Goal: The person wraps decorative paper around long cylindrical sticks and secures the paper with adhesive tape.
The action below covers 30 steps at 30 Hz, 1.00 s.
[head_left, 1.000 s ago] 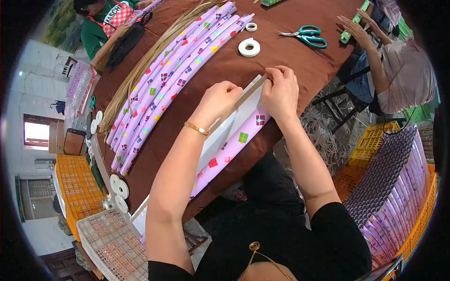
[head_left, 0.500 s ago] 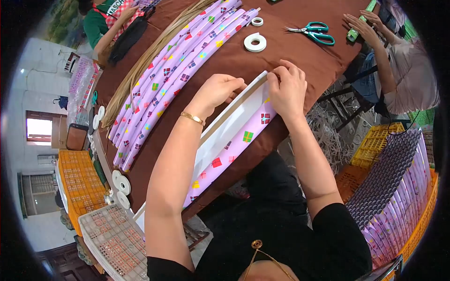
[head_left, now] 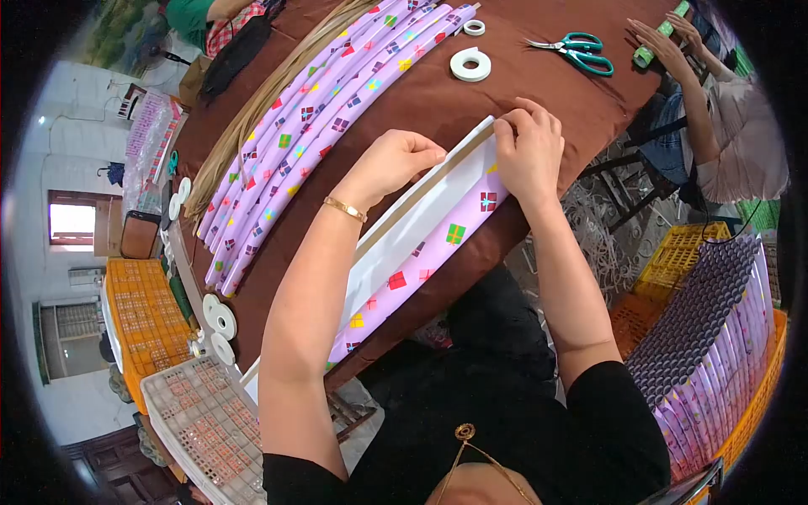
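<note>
Fingers: I see my right hand [head_left: 532,156] pinching the top end of the thin stick [head_left: 425,187], fingertips closed on it at about 1 o'clock from the sheet's middle; my left hand [head_left: 396,164] has its fingers curled down and pressing on the same stick a little lower, whether fully gripping I cannot tell.
Stick: long, narrow, brownish, lying along the upper edge of the wrapping sheet [head_left: 412,261], running from 7 o'clock up to 1 o'clock on the bench [head_left: 438,105].
Sheet: white inside face up, lilac gift-box print showing along its near edge; it overhangs the bench edge toward me.
Handling, stick: I judge it light and fairly stiff but slim enough to flex or roll; best held by pinching near the end with a second press farther along.
Handling, sheet: thin, light, smooth paper; likely to slip, crease or tear if pulled by one corner, so I would hold it through the stick, flat against the bench.
Nearby: finished lilac rolls [head_left: 328,109] lie at 10 o'clock, tape rolls [head_left: 470,65] at 12 o'clock, scissors [head_left: 576,49] at 1 o'clock, well apart.
Others: another person's hands [head_left: 665,42] work at 2 o'clock, across the corner.
</note>
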Each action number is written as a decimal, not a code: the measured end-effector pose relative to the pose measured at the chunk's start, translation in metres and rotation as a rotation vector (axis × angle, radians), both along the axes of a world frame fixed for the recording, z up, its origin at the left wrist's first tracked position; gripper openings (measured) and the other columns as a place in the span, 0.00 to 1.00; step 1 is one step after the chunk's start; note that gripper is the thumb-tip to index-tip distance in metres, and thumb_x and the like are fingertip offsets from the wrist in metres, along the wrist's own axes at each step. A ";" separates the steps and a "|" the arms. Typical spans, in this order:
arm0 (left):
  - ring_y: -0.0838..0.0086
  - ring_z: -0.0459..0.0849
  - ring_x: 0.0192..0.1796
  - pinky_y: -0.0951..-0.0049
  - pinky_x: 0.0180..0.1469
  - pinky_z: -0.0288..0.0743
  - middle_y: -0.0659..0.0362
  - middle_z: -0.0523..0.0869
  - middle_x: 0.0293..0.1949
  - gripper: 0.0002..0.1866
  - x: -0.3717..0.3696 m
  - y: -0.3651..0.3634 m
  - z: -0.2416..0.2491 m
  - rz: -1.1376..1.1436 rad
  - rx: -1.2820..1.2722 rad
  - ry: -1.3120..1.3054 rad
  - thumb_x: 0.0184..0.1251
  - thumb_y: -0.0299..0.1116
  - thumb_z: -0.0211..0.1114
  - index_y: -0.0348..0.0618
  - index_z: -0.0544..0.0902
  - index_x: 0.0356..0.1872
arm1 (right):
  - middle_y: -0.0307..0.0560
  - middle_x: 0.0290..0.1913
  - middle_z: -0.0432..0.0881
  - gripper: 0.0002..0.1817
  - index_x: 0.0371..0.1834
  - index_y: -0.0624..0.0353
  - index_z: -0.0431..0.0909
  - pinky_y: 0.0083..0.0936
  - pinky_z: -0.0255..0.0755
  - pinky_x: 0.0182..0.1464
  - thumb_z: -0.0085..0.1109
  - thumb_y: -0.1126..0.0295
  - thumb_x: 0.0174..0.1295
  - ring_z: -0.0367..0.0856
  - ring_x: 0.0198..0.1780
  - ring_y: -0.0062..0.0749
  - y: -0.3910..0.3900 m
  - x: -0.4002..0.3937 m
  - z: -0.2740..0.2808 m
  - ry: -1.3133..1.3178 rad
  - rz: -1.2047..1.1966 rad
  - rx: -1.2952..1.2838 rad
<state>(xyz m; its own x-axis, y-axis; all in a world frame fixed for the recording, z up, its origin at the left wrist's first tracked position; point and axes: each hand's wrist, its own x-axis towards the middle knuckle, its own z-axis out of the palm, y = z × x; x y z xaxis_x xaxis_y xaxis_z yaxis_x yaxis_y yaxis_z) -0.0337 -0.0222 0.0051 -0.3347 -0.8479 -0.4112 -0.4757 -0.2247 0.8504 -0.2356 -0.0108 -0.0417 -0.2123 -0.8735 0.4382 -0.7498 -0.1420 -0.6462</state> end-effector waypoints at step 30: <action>0.76 0.84 0.39 0.74 0.47 0.75 0.57 0.88 0.34 0.25 0.080 0.069 0.010 -0.033 -0.158 -0.155 0.58 0.29 0.66 0.38 0.75 0.59 | 0.50 0.57 0.80 0.16 0.39 0.60 0.84 0.38 0.65 0.62 0.53 0.60 0.63 0.75 0.58 0.49 -0.010 -0.007 -0.008 0.123 0.008 -0.011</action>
